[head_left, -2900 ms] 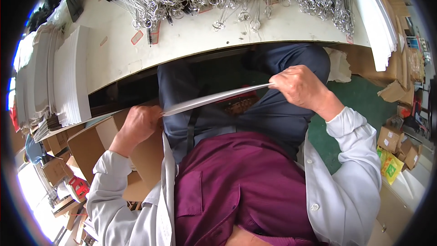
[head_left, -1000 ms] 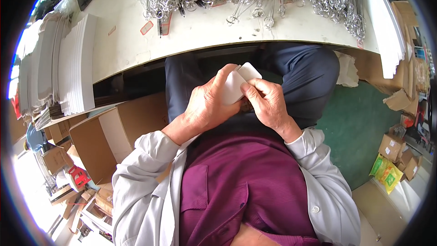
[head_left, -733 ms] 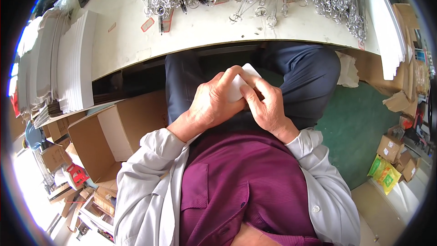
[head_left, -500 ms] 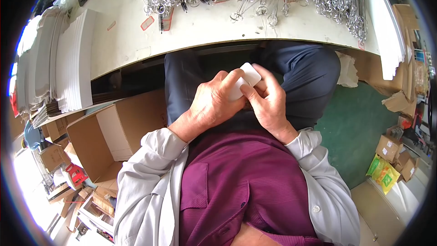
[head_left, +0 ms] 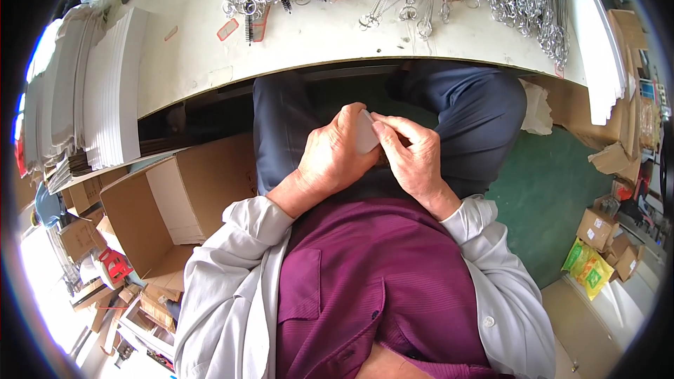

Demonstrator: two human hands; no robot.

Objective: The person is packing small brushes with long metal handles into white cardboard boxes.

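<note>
Our left hand (head_left: 328, 156) gripped the white piece (head_left: 365, 135); our right hand (head_left: 415, 160) pinched its right edge; light, even pressure, we judged, best avoided creasing it.

White table (head_left: 316, 38), green floor (head_left: 554, 196), bright glare (head_left: 53, 281) left.

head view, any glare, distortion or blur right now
Head view: front edge of the white table bows; head view, lower left: background blown out white; head view, corners: black; head view, centre: left hand and right hand look fairly sharp.
</note>
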